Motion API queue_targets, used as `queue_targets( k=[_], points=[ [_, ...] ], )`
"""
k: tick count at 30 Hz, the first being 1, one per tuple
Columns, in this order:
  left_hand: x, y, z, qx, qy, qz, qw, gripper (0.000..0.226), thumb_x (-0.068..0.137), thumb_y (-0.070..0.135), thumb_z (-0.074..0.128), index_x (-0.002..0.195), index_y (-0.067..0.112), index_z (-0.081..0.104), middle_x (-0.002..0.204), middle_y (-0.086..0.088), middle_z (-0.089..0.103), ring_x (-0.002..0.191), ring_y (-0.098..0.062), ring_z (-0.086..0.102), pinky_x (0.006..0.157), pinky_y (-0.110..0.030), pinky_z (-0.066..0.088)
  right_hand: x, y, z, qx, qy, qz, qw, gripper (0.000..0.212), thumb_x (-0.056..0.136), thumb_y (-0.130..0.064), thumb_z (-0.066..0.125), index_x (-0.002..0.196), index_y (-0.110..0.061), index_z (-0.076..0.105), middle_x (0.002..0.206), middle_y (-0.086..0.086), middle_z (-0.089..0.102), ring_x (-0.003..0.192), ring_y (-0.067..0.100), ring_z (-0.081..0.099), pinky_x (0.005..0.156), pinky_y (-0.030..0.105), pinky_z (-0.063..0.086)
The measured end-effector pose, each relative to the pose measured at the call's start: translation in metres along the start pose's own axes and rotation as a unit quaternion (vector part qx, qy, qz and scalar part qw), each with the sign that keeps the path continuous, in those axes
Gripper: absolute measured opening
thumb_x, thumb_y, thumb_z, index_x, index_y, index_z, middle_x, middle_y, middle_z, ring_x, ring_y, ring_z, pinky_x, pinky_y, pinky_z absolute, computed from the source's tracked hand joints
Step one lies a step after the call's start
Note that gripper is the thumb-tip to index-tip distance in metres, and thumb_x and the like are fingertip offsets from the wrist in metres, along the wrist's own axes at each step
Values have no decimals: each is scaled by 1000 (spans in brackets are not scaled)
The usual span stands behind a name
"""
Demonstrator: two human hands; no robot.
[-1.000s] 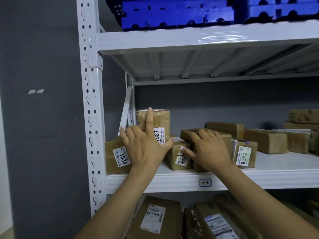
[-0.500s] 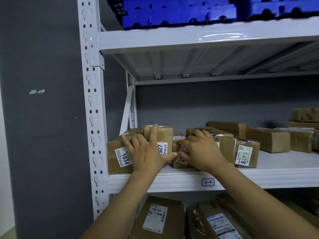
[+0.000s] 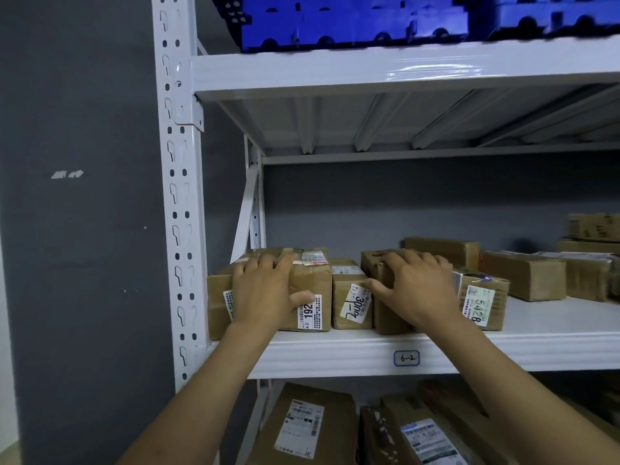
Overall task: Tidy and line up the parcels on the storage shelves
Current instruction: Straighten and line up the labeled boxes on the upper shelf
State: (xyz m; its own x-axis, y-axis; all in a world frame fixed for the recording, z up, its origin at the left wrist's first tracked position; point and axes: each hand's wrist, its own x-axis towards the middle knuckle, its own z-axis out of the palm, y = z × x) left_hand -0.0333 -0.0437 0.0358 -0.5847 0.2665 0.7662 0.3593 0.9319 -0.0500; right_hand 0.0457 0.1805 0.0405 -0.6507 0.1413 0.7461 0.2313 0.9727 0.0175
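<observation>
Brown cardboard parcels stand in a row along the front of the white shelf (image 3: 553,317). My left hand (image 3: 265,290) lies across the seam between the leftmost parcel (image 3: 218,297) and the parcel labelled 1927 (image 3: 315,280). Its fingers hook over their tops and its thumb presses the 1927 label. My right hand (image 3: 412,286) covers a plain brown parcel (image 3: 379,263), with the thumb reaching toward the small parcel with a handwritten label (image 3: 352,300). The 5428 parcel (image 3: 483,300) sits just right of that hand.
The white upright post (image 3: 177,196) bounds the shelf on the left. More parcels (image 3: 523,275) lie loose further back and to the right. Blue plastic crates (image 3: 352,18) fill the shelf above. Labelled parcels (image 3: 308,427) sit on the shelf below. A tag (image 3: 406,358) reads 6-2.
The 1927 parcel stood on end a second ago and now lies flat beside the leftmost parcel. My right hand moved from the small parcel's front onto the plain brown parcel.
</observation>
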Motion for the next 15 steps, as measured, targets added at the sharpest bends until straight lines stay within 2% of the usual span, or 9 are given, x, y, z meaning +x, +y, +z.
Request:
queue_targets(
  k=[5,9,11,15],
  points=[
    [6,2,-2,-50,2,-20,999,76,80,77,41,139,29,40,144,1,46,132,-23,42,109,-42,31,3,-10,-4,11,-12,-34,999,58,89,-63,45,134,-27,48,137,-3,55,126,23,46,108,39,28],
    [9,11,-2,3,-19,62,998,83,77,80,43,141,29,35,146,0,44,134,-23,40,113,-43,27,4,-3,-6,21,-25,-28,999,56,89,-64,44,135,-31,47,138,-4,54,129,21,44,112,43,21],
    [11,10,-1,15,-31,71,997,85,76,81,42,144,31,32,147,-2,43,135,-25,38,113,-44,27,3,0,-6,18,-33,-5,999,58,88,-67,43,137,-36,44,140,-5,52,132,24,42,113,48,17],
    [10,6,-4,1,-43,74,996,84,78,79,38,146,30,32,145,0,44,132,-26,39,112,-41,28,1,-4,-5,12,-36,-1,999,55,88,-64,45,136,-37,44,141,-5,50,132,26,41,106,48,25]
  ],
)
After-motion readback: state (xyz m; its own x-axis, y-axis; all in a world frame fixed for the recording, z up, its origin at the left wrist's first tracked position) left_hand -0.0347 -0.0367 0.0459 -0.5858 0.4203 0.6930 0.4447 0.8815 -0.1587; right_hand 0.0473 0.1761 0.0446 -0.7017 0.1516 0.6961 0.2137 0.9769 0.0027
